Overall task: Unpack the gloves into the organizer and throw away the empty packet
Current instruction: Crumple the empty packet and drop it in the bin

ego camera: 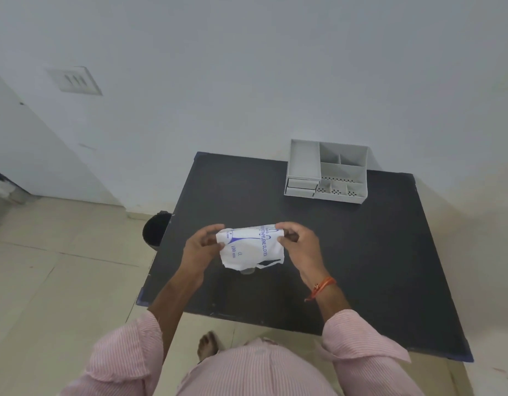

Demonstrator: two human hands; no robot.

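A white glove packet (247,251) with blue print hangs above the middle of the dark table (361,267). My left hand (203,245) pinches its upper left corner and my right hand (300,244) pinches its upper right corner. The packet's lower edge is torn and a bit of clear plastic shows beneath it. A grey organizer (328,171) with several open compartments and two small drawers stands at the table's far edge, against the wall, well beyond both hands.
A dark round bin (155,228) stands on the tiled floor beside the table's left edge. A pale wall rises behind the table. My bare foot (208,345) shows below the table's near edge.
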